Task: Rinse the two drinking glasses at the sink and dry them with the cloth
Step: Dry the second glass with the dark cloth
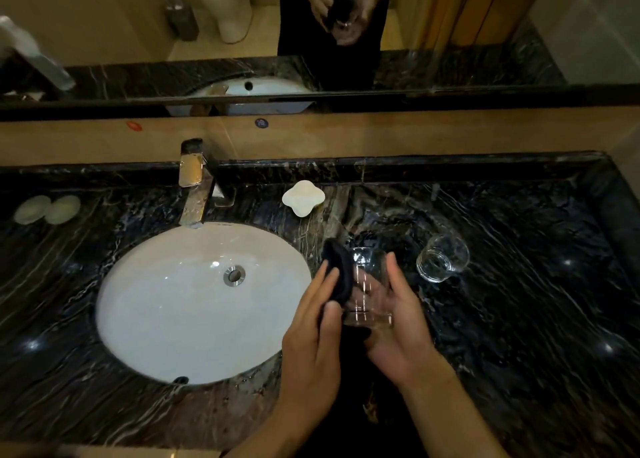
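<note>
A clear drinking glass (367,286) is held over the dark marble counter, just right of the white oval sink (166,305). My right hand (398,326) cups it from the right and below, fingers curled round its side. My left hand (311,340) holds a dark cloth (338,270) against the glass's left side. The cloth hangs down between my hands, partly hidden. A second clear glass (442,258) stands on the counter to the right, apart from both hands.
A chrome tap (194,184) stands behind the sink. A white clover-shaped dish (303,198) sits at the back of the counter, and two pale round soaps (46,209) lie at far left. A mirror above reflects my hands. Black marble counter (536,319) stretches to the right.
</note>
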